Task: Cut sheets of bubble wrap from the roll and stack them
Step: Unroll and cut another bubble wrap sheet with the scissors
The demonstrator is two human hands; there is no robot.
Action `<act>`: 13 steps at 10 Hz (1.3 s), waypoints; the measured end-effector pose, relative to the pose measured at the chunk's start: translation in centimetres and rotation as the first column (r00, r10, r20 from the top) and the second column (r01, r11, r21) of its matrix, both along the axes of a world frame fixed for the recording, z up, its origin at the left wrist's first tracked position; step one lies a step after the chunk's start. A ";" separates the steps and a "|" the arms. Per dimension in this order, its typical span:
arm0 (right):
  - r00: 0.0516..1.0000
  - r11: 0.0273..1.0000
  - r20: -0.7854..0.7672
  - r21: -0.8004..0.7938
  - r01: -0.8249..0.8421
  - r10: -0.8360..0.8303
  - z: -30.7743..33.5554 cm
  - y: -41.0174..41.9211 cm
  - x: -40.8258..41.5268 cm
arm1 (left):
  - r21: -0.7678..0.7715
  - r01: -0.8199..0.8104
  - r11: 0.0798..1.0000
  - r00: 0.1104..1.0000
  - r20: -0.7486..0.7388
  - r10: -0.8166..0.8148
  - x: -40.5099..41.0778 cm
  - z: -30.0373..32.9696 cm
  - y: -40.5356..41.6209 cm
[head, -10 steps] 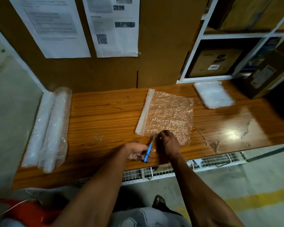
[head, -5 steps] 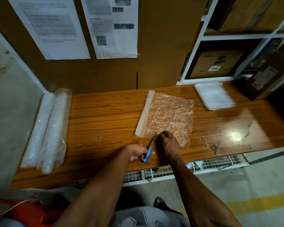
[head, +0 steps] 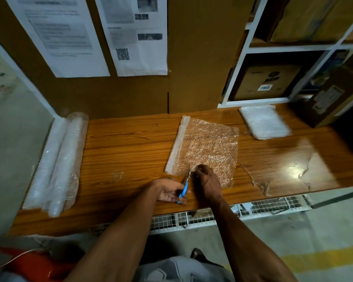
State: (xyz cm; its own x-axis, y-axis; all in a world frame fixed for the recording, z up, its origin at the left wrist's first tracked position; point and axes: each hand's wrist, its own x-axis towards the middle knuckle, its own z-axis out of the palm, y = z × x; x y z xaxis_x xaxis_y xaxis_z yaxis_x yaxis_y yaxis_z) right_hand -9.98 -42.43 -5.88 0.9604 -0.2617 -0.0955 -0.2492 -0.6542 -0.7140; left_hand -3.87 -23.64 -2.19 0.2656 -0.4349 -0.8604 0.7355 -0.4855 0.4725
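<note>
A bubble wrap sheet (head: 207, 148) lies flat mid-table (head: 126, 151). The right hand (head: 207, 181) pinches its near edge with curled fingers; the left hand (head: 168, 191) grips blue-handled scissors (head: 184, 188) cutting into that edge. Cut sheets (head: 264, 121) are stacked far right; bubble wrap rolls (head: 57, 163) lie far left.

Left hand (head: 168, 190) grips scissors (head: 183, 188); right hand (head: 207, 180) pinches bubble wrap (head: 208, 145).

Clear bubble wrap sheet (head: 208, 147) lies flat beside its small roll (head: 178, 143).
</note>
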 end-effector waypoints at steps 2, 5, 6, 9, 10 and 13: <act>0.999 0.999 -0.025 0.030 -0.045 0.046 -0.3 -0.6 -0.3 | 0.042 -0.025 0.999 0.999 0.049 0.023 0.4 0.4 -1.0; 0.968 0.920 0.033 -0.322 -0.224 0.247 -1.0 -1.6 -0.7 | 0.076 -0.049 0.996 0.989 0.143 0.038 -0.1 0.1 -2.0; 0.986 0.945 0.044 -0.295 -0.139 0.159 -0.6 -1.9 -0.2 | 0.075 -0.040 0.996 0.991 0.128 0.030 0.2 0.3 -1.8; 0.931 0.833 -0.313 -0.451 -0.321 0.189 -2.3 -2.9 1.5 | 0.064 0.061 0.996 0.998 -0.020 -0.060 1.0 0.8 -2.2; 0.927 0.852 -0.334 -0.422 -0.309 0.171 -2.5 -2.6 1.4 | 0.069 0.039 0.997 0.999 -0.033 -0.036 1.5 1.3 -2.6; 0.936 0.844 -0.317 -0.451 -0.292 0.154 -2.5 -2.2 1.4 | 0.106 -0.029 0.994 0.995 0.095 0.019 2.2 1.0 -4.1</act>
